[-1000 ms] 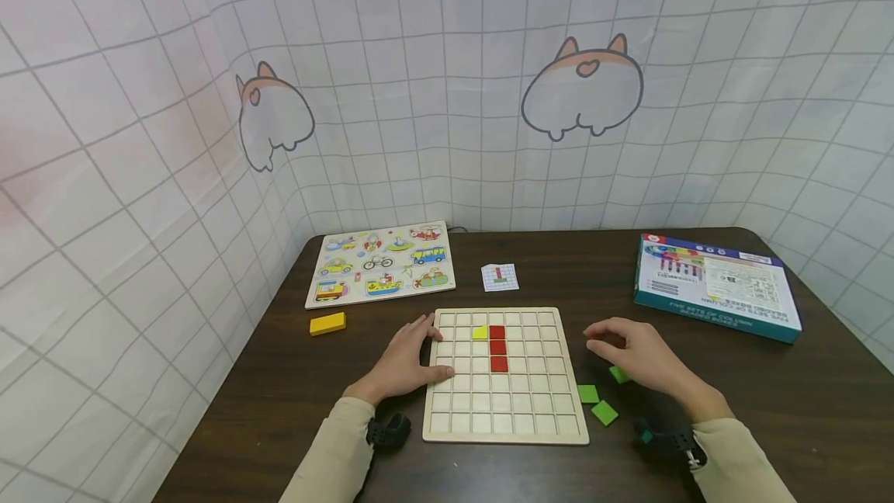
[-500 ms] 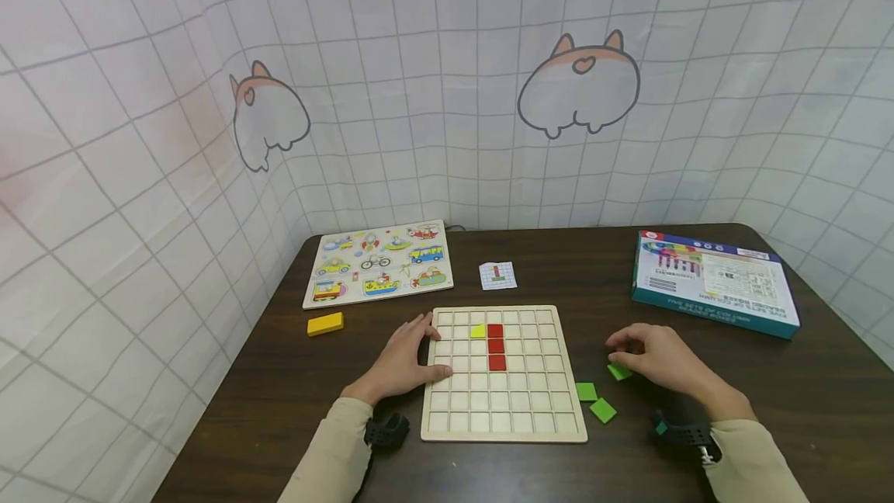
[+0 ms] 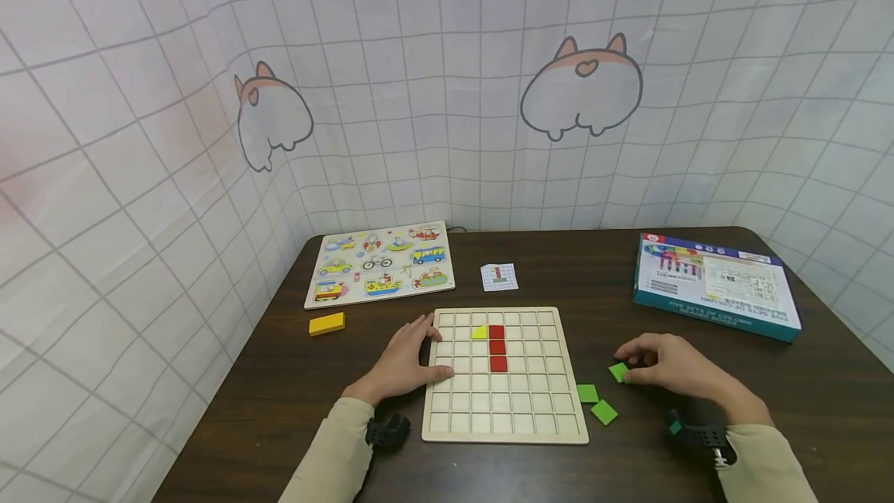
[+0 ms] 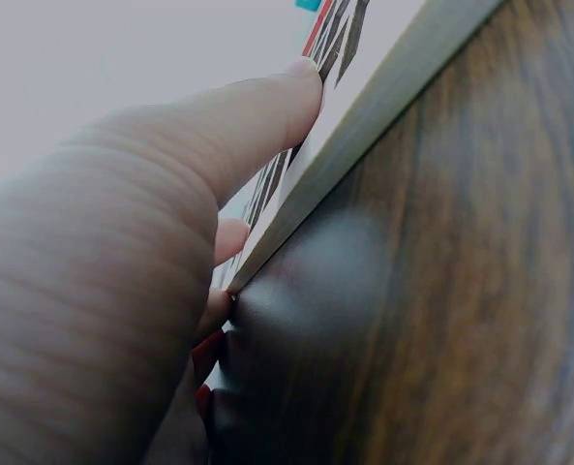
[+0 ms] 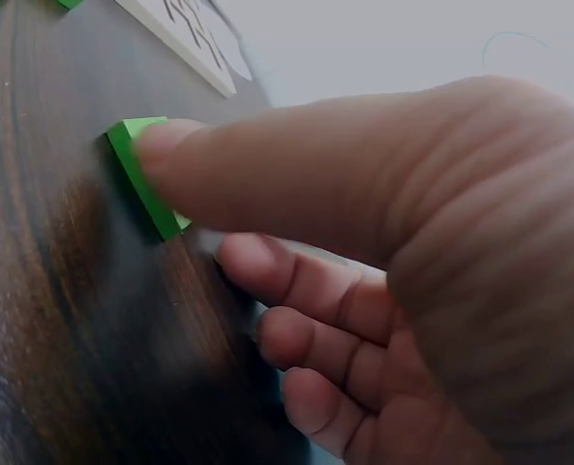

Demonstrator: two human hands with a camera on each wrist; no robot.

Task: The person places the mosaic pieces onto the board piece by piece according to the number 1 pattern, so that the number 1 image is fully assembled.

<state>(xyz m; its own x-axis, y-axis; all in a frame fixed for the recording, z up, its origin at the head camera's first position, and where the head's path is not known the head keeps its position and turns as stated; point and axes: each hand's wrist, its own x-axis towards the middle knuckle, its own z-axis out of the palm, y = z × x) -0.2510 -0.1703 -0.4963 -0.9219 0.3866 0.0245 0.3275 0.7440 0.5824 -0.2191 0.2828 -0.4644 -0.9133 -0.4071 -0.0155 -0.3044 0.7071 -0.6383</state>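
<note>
A pale wooden grid board (image 3: 482,402) lies on the dark table, with several red square tiles (image 3: 497,348) in a column and a yellow piece (image 3: 479,332) beside the top one. My left hand (image 3: 400,359) rests on the board's left side, thumb lying over the rim and fingertips at the upper left edge. To the right of the board, my right hand (image 3: 673,367) pinches a green square tile (image 3: 618,372) down at the table. In the right wrist view the thumb (image 5: 185,160) covers part of that tile; the index finger is hidden behind it.
Two more green tiles (image 3: 604,412) lie by the board's right edge. Behind the board is a small paper card (image 3: 499,277) with a printed pattern. A vehicle puzzle board (image 3: 380,262) and yellow block (image 3: 327,324) sit left; a teal box (image 3: 719,286) lies back right.
My right hand has moved right and toward me, down to the green tile, its thumb now on it. The tile has turned slightly. My left hand has stayed on the board.
</note>
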